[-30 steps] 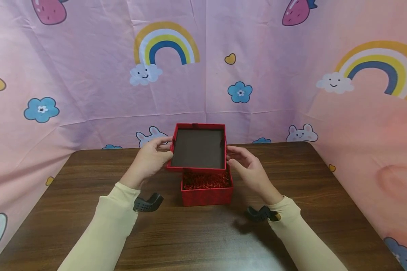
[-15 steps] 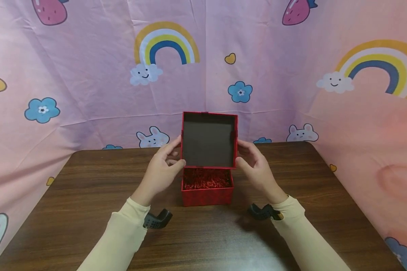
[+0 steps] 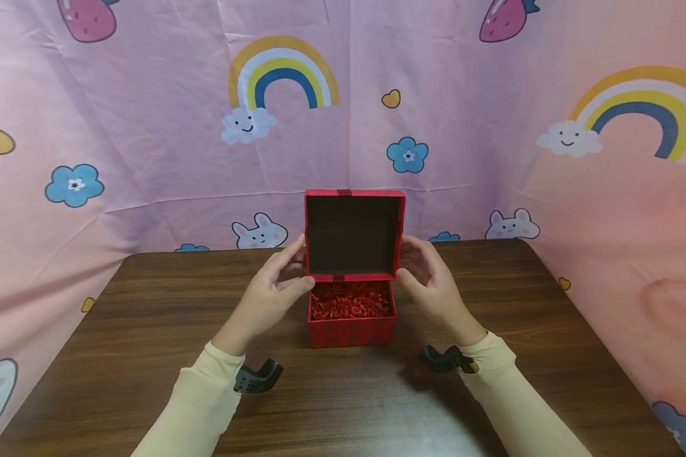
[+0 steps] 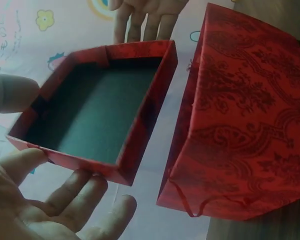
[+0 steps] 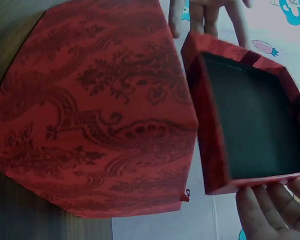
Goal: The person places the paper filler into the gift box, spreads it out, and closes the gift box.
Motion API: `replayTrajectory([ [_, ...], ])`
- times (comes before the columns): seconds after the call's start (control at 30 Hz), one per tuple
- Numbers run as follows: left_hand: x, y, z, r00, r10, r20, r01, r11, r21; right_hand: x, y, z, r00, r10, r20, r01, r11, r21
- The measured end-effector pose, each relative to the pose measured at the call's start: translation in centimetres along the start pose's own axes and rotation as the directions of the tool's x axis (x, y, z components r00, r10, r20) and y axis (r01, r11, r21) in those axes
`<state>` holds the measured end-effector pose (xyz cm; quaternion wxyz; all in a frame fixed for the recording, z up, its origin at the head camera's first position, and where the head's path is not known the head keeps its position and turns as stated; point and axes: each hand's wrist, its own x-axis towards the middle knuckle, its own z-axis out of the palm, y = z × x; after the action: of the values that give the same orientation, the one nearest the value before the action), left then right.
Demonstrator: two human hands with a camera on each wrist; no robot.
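Observation:
Both hands hold a red box lid point(image 3: 354, 235) up above the back of a red patterned box point(image 3: 352, 332). The lid stands nearly upright, its dark inside facing me. My left hand point(image 3: 269, 298) grips the left side, with thumb and fingers at the rim in the left wrist view. On the opposite side, my right hand point(image 3: 434, 285) grips the lid, its fingertips against the wall in the right wrist view. Red shredded paper point(image 3: 351, 301) fills the open box. A thin red strand point(image 4: 192, 210) hangs over the box's edge. The lid hides the box's far rim.
The box stands on a dark wooden table point(image 3: 343, 406). Behind and at both sides hangs a pink and purple printed cloth point(image 3: 343, 152). Black wrist mounts point(image 3: 258, 376) sit on both forearms.
The lid has moved up and slightly right, and has tipped from a slant to nearly upright. The left hand moved right and the right hand shifted slightly right with it. The box stayed put.

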<state>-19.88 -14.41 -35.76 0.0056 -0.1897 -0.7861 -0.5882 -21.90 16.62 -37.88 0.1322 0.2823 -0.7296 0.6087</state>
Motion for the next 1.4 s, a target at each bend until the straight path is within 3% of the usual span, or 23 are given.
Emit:
replayTrajectory([
  [0.2, 0.2, -0.4, 0.3, 0.994, 0.088, 0.06, -0.085, 0.995, -0.042, -0.2, 0.3, 0.1, 0.999, 0.032, 0.002, -0.032, 0.999, 0.026],
  [0.37, 0.4, -1.0, 1.0, 0.986, 0.158, 0.045, -0.152, 0.983, -0.102, -0.2, 0.8, 0.2, 1.0, 0.006, -0.03, -0.006, 1.0, 0.027],
  [0.5, 0.3, -1.4, 1.3, 0.988, 0.156, -0.015, -0.156, 0.984, -0.084, -0.3, 1.1, 0.2, 1.0, -0.022, -0.013, 0.022, 0.999, 0.046],
  [0.63, 0.2, -1.5, 1.3, 0.989, 0.118, -0.091, -0.122, 0.992, -0.037, -0.3, 1.3, -0.1, 0.997, -0.05, 0.065, 0.046, 0.997, 0.065],
  [0.73, 0.2, -1.4, 1.2, 0.989, 0.1, -0.11, -0.105, 0.994, -0.041, -0.2, 1.2, -0.5, 0.992, -0.044, 0.117, 0.032, 0.994, 0.104],
  [0.83, 0.3, -1.4, 0.9, 0.991, 0.105, -0.076, -0.111, 0.991, -0.076, -0.2, 1.0, -0.8, 0.993, -0.006, 0.121, -0.009, 0.992, 0.127],
  [0.93, 0.3, -1.4, 0.5, 0.993, 0.117, -0.016, -0.118, 0.991, -0.057, -0.3, 0.7, -1.0, 0.991, 0.07, 0.11, -0.081, 0.991, 0.103],
  [1.1, 0.1, -1.4, -0.4, 0.993, 0.094, 0.07, -0.1, 0.991, 0.084, -0.5, 0.1, -1.6, 0.977, 0.173, 0.121, -0.168, 0.984, -0.055],
  [1.23, -0.1, -1.7, -0.7, 0.988, 0.104, 0.117, -0.119, 0.985, 0.122, -0.7, -0.5, -2.2, 0.974, 0.181, 0.136, -0.16, 0.975, -0.155],
  [1.4, -0.5, -2.6, -0.8, 0.98, 0.125, 0.151, -0.147, 0.979, 0.144, -1.6, -0.5, -2.3, 0.968, 0.193, 0.16, -0.166, 0.972, -0.168],
])
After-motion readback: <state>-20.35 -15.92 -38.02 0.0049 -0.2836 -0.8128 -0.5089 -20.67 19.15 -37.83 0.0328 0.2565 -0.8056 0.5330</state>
